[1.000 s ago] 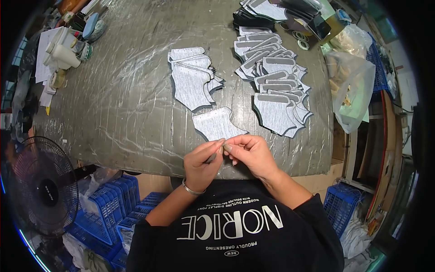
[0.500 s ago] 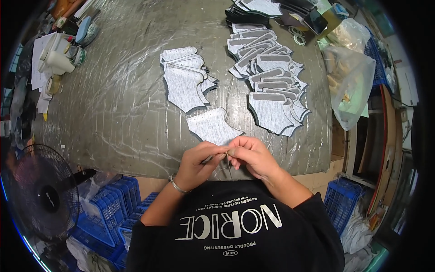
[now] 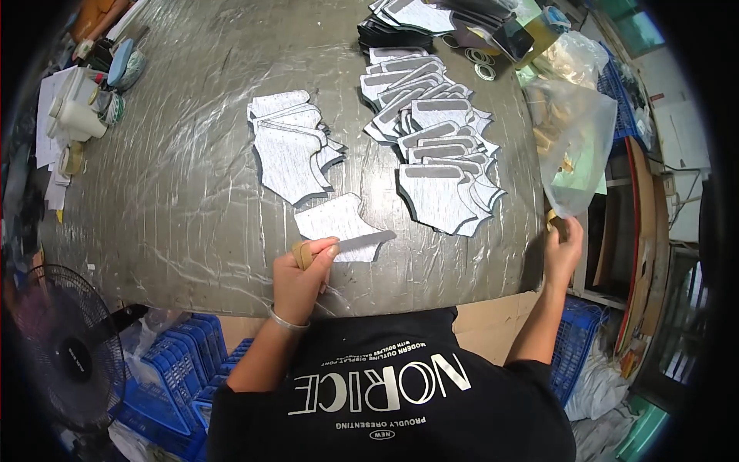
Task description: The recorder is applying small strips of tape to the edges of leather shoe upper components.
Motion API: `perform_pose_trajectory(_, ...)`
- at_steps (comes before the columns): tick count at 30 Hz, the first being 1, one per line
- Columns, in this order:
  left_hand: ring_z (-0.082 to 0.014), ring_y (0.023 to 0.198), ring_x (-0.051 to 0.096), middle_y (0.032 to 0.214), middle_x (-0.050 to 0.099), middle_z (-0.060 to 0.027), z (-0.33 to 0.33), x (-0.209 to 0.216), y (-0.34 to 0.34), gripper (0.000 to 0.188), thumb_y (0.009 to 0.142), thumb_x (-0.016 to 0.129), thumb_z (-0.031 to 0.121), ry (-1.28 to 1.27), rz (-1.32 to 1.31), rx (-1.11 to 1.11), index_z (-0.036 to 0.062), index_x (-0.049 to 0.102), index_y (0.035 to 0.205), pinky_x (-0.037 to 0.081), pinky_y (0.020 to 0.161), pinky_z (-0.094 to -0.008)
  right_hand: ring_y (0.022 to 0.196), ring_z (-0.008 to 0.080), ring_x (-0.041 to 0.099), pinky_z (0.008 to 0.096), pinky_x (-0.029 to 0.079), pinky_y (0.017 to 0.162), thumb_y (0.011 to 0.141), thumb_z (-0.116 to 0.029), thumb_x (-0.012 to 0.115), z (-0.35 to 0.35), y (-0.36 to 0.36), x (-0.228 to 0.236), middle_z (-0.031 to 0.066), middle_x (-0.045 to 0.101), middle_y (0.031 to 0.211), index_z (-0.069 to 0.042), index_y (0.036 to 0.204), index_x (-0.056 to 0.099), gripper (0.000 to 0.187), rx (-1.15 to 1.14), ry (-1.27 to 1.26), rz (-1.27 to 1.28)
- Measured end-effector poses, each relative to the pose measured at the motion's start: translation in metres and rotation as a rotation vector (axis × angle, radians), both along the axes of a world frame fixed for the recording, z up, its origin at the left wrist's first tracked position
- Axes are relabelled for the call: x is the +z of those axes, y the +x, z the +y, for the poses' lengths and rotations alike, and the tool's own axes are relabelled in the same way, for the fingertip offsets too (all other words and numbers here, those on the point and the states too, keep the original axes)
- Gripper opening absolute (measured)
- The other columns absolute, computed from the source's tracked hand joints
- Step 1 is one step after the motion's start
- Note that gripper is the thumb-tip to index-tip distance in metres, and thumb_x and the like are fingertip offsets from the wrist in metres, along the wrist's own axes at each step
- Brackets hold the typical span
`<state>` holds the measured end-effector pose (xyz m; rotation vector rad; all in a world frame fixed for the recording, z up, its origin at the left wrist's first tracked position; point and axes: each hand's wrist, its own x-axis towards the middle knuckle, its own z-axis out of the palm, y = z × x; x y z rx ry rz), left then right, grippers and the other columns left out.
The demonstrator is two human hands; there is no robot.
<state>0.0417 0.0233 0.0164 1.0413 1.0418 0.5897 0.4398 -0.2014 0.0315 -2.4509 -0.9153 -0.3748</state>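
My left hand is closed on a narrow grey strip that points to the right. A curled tan piece of paper shows at the same fingers. Beneath the strip lies a light grey fabric cutout with a rounded top and pointed corners. Out at the table's right edge, my right hand is closed by a small tan scrap, just below a clear plastic bag. Past the left hand lies a small pile of similar cutouts.
Overlapping cutouts with dark grey strips run up the table's right side. Rings and a dark stack sit at the far right. A fan and blue crates stand at the left, beside the plastic-covered table.
My hands were together at the table's front edge. The right has swung out to the right edge; the left, now with the grey strip extended, has shifted left over the single cutout.
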Motion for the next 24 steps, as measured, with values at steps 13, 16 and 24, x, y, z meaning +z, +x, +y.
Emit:
perform_pose_trajectory(13,0.0003,0.055,0.041,0.077,0.059,0.005,0.003,-0.004,-0.013,0.019,0.089,0.066,0.003,0.014,-0.015,0.007,-0.0009,0.069,0.107,0.031,0.048,-0.0169,0.064,0.0045,0.049,0.0212,0.042,0.059,0.085,-0.012,0.072,0.158,-0.181,0.007,-0.0017,0.059,0.072,0.0,0.088,0.07,0.013,0.756,-0.082,1.148)
perform_pose_trajectory(16,-0.0069,0.062,0.054,0.089,0.065,-0.0022,0.003,-0.001,-0.011,0.024,0.085,0.069,0.002,0.135,0.073,0.164,-0.0015,0.067,0.108,0.043,0.054,-0.0208,0.064,0.0026,0.047,0.0198,0.04,0.058,0.089,-0.01,0.066,0.167,-0.186,0.0,-0.004,0.056,0.071,0.001,0.086,0.066,0.011,0.742,-0.061,1.274)
perform_pose_trajectory(24,-0.025,0.084,0.067,0.109,0.064,-0.0108,0.014,-0.011,-0.026,0.043,0.074,0.078,0.01,0.984,0.513,-0.069,0.005,0.063,0.114,0.054,0.07,-0.0321,0.06,0.0042,0.051,0.02,0.042,0.056,0.095,-0.016,0.059,0.204,-0.192,-0.004,-0.0002,0.059,0.072,-0.002,0.092,0.058,0.015,0.632,-0.009,1.541)
